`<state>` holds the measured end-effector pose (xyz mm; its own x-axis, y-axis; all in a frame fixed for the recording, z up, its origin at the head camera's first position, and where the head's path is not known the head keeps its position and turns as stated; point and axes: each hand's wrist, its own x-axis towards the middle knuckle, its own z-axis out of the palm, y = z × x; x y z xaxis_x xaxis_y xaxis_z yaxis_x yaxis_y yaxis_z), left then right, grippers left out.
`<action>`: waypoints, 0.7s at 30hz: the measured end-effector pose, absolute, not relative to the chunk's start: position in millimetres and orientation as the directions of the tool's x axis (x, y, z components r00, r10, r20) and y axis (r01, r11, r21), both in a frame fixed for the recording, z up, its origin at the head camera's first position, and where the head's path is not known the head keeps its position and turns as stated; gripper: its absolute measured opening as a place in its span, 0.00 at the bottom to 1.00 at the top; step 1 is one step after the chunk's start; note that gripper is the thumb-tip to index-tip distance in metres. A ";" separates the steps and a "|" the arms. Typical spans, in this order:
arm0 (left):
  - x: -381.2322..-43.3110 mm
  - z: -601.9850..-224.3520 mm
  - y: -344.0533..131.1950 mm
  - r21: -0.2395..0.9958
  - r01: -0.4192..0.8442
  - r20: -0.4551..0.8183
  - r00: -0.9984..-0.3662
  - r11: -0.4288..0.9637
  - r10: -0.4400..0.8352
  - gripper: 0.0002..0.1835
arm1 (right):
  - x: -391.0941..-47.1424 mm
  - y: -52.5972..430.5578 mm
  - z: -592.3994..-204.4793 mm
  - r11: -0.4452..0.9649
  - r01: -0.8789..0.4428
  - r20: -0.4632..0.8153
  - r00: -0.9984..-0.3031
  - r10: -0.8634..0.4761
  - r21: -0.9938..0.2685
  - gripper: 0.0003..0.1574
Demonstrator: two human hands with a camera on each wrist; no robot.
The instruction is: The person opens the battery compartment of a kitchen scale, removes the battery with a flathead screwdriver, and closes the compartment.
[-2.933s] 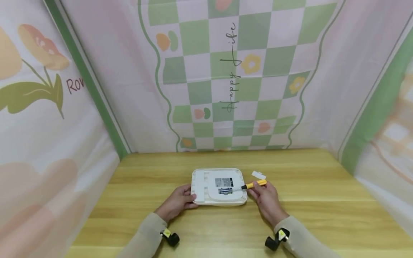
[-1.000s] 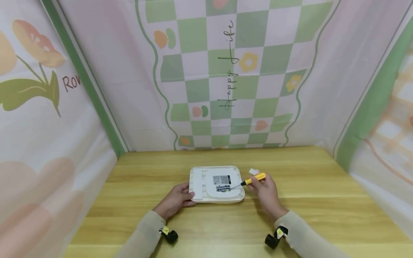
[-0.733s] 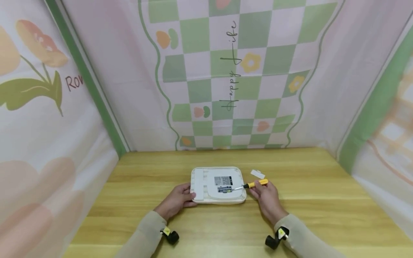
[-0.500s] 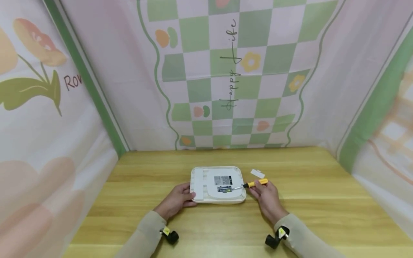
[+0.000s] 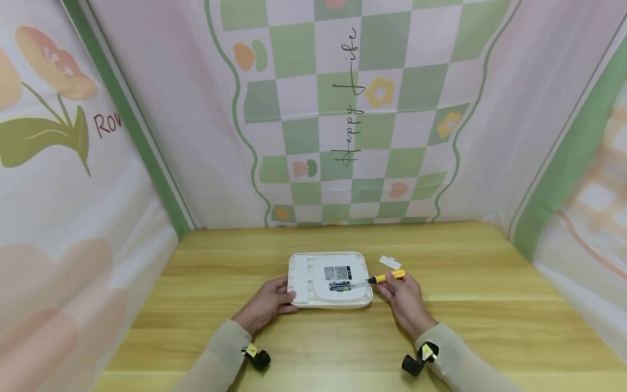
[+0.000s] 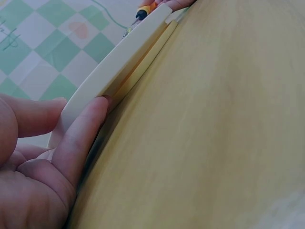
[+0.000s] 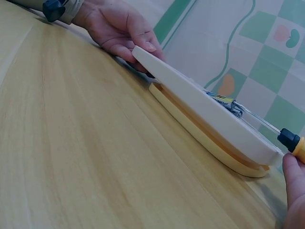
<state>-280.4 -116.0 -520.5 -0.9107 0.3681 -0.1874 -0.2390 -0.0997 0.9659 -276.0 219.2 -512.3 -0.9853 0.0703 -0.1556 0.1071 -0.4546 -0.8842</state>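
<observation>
A white rounded-rectangular device [image 5: 320, 299] lies with its underside up on the table, label and open battery compartment facing me. My left hand [image 5: 266, 305] pinches its left edge, thumb above and fingers under the rim. With my right hand [image 5: 404, 302] I hold a screwdriver [image 5: 392, 276] by its yellow and black handle. Its metal shaft reaches leftward into the compartment, the tip right at the end of the batteries [image 5: 339, 286]. The right wrist view has the batteries [image 7: 224, 101] showing above the device's rim, with the shaft [image 7: 257, 118] against their end.
A small white battery cover [image 5: 390, 263] lies on the wooden table [image 5: 313, 348], just behind the screwdriver handle. Printed fabric [image 5: 338, 136] hangs at the back and both sides of the table. Each wrist carries a small black camera [image 5: 261, 360].
The screwdriver's handle rises to a steeper tilt about a second ago, then comes down flatter, its tip staying at the batteries. My left hand keeps its hold on the device.
</observation>
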 end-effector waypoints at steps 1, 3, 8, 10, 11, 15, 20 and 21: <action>-280.5 -520.9 -116.1 0.966 -0.239 -0.186 -0.911 -0.101 0.369 0.30 | -276.1 219.0 -512.3 -0.457 0.106 -0.155 -0.985 0.072 -0.883 0.23; -280.8 -521.4 -116.4 0.967 -0.235 -0.182 -0.910 -0.102 0.372 0.30 | -276.2 218.9 -512.3 -0.461 0.106 -0.158 -0.984 0.077 -0.881 0.23; -280.9 -521.3 -116.5 0.968 -0.231 -0.178 -0.910 -0.102 0.375 0.30 | -275.4 219.3 -511.1 -0.450 0.104 -0.158 -0.984 0.083 -0.887 0.24; -280.8 -520.5 -116.4 0.967 -0.232 -0.178 -0.909 -0.102 0.376 0.30 | -274.6 219.3 -510.4 -0.439 0.101 -0.152 -0.985 0.083 -0.893 0.24; -280.7 -520.1 -116.5 0.968 -0.230 -0.176 -0.910 -0.101 0.376 0.30 | -274.2 219.1 -510.1 -0.434 0.100 -0.149 -0.985 0.083 -0.896 0.24; -279.7 -518.5 -116.3 0.968 -0.227 -0.174 -0.910 -0.102 0.377 0.30 | -272.7 218.8 -508.9 -0.418 0.095 -0.141 -0.987 0.082 -0.903 0.22; -278.8 -518.6 -116.3 0.967 -0.232 -0.176 -0.907 -0.105 0.382 0.30 | -273.3 221.4 -507.7 -0.443 0.083 -0.137 -0.986 0.091 -0.893 0.22; -278.7 -518.5 -116.5 0.967 -0.233 -0.177 -0.907 -0.104 0.383 0.30 | -273.9 222.6 -507.4 -0.451 0.079 -0.135 -0.986 0.093 -0.889 0.22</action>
<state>-278.7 -116.5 -518.5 -0.9068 0.3825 -0.1770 -0.2329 -0.1045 0.9669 -273.9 222.6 -507.4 -0.9864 0.0931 -0.1351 0.0792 -0.4508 -0.8891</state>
